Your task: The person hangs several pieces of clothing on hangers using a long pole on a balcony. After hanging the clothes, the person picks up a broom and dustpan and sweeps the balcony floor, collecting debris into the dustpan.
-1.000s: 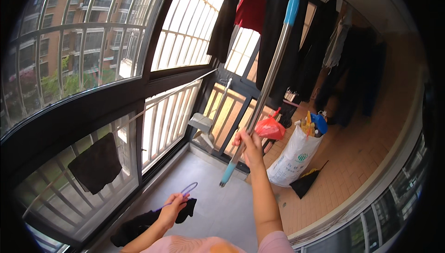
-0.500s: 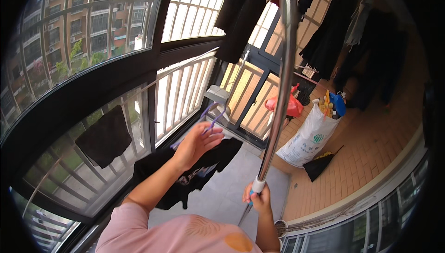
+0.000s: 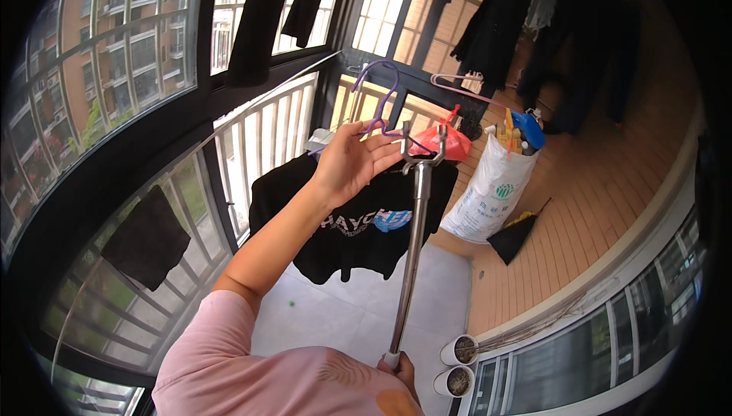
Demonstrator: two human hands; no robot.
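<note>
My left hand [image 3: 354,163] is raised with its fingers stretched to the right, and a purple clothes hanger [image 3: 393,93] is held at its neck by the thumb side. Its hook points up, hanging on nothing. A black T-shirt [image 3: 347,244] with a light print hangs from this hanger, behind my left forearm. My right hand [image 3: 402,372], low and near my body, is closed round the white collar of a metal clothes pole [image 3: 414,240]. The pole's forked tip stands just right of my left fingers, in front of the shirt; whether it touches the hanger I cannot tell.
Dark clothes [image 3: 488,31] hang overhead at the far side. A white sack [image 3: 492,187] full of things, a red plastic bag [image 3: 442,144] and a black folded item [image 3: 512,237] stand right. Two plant pots [image 3: 454,380] sit lower right. Barred windows line the left; a dark cloth [image 3: 146,238] hangs there.
My left hand has lifted the hanger and T-shirt up and to the right. The pole's forked tip has come down from overhead to beside the hanger, and my right hand has moved lower.
</note>
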